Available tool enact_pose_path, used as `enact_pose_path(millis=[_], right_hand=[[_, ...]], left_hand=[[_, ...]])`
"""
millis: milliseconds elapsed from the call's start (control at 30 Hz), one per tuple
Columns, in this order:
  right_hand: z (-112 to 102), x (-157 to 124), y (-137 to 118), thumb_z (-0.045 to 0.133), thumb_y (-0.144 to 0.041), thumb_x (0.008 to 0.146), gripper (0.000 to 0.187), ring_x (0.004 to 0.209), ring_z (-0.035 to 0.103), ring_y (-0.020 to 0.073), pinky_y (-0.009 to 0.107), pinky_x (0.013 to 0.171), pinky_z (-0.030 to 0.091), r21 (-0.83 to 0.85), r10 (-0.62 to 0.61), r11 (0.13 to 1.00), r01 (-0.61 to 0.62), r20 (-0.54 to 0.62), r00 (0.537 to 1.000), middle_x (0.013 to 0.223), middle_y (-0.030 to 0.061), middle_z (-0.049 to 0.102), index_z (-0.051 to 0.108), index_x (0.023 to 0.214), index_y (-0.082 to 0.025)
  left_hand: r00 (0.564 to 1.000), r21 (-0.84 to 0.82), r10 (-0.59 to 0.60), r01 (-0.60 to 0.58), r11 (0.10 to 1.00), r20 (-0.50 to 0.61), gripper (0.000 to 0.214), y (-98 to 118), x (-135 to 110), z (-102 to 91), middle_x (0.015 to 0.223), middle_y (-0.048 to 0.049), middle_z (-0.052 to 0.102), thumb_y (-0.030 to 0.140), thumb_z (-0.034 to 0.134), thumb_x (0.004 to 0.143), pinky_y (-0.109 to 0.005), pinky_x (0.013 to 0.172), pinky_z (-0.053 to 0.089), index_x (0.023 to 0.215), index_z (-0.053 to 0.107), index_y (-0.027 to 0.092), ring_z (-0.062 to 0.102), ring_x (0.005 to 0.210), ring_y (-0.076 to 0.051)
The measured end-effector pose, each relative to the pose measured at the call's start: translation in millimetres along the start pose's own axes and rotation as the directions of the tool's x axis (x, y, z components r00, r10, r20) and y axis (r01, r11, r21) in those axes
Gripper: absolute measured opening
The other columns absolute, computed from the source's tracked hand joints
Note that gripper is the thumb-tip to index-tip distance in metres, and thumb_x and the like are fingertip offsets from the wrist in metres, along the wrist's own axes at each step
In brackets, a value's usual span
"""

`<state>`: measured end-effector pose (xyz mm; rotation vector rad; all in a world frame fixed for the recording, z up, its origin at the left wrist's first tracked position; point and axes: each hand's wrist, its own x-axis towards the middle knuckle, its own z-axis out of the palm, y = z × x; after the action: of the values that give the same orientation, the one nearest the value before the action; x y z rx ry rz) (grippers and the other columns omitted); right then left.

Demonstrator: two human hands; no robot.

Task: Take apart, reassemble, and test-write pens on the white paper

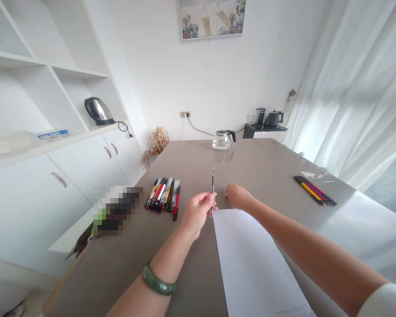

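My left hand (pixel 197 213), with a green bangle on its wrist, pinches a thin dark pen (pixel 212 187) and holds it upright above the table. My right hand (pixel 238 196) is curled into a loose fist just to the right of the pen, resting by the top edge of a white sheet of paper (pixel 251 259). What the right fingers hold, if anything, is hidden. A row of several pens (pixel 164 193) lies to the left of my left hand.
A second bunch of coloured pens (pixel 314 190) lies at the right of the grey table (pixel 257 167). A glass carafe (pixel 222 139) stands at the far edge. White cabinets and shelves with a kettle (pixel 98 110) line the left wall.
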<state>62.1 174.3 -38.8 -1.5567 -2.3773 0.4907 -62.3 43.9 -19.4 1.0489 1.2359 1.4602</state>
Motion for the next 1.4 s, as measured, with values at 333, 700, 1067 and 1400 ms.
enact_pose_path(millis=[333, 700, 1067, 1400], right_hand=[[-59, -34, 7, 0.042, -0.039, 0.077, 0.029, 0.05, 0.047, 0.0085, 0.022, 0.047, 0.037, 0.581, -0.039, 0.791, 0.19, -0.262, 0.964, 0.07, 0.0019, 0.057, 0.057, 0.09, -0.018], [-77, -55, -3, 0.061, -0.037, 0.067, 0.022, 0.049, 0.042, 0.0069, 0.02, 0.045, 0.034, 0.877, -0.015, 0.356, 0.323, -0.341, 0.94, 0.059, -0.0006, 0.051, 0.056, 0.069, -0.016], [-71, -54, -6, 0.061, -0.038, 0.065, 0.024, 0.049, 0.041, 0.0068, 0.021, 0.046, 0.034, 0.889, -0.057, 0.361, 0.283, -0.282, 0.958, 0.057, -0.0015, 0.05, 0.057, 0.069, -0.015], [-67, -52, -8, 0.061, -0.038, 0.065, 0.024, 0.049, 0.04, 0.0064, 0.021, 0.046, 0.033, 0.89, -0.094, 0.369, 0.266, -0.249, 0.964, 0.058, -0.0018, 0.049, 0.057, 0.069, -0.015]], left_hand=[[0.996, 0.075, -0.023, 0.016, 0.997, 0.092, 0.039, 1, -5, 6.2, 0.071, -0.0053, 0.057, 0.042, 0.054, 0.071, -0.026, 0.058, 0.042, 0.094, 0.059, 0.011, 0.056, 0.064, -0.015], [0.979, 0.221, 0.003, -0.049, 0.974, 0.203, 0.031, 5, -12, 17.6, 0.063, -0.0024, 0.057, 0.039, 0.051, 0.074, -0.022, 0.056, 0.038, 0.088, 0.061, 0.013, 0.051, 0.06, -0.012], [0.973, 0.27, 0.021, -0.085, 0.959, 0.23, 0.03, 4, -12, 17.2, 0.064, -0.0024, 0.056, 0.037, 0.049, 0.076, -0.022, 0.058, 0.038, 0.089, 0.061, 0.013, 0.05, 0.061, -0.012], [0.972, 0.262, 0.027, -0.089, 0.961, 0.233, 0.029, 4, -12, 17.6, 0.064, -0.0022, 0.056, 0.037, 0.049, 0.076, -0.022, 0.057, 0.038, 0.088, 0.061, 0.014, 0.049, 0.06, -0.012]])
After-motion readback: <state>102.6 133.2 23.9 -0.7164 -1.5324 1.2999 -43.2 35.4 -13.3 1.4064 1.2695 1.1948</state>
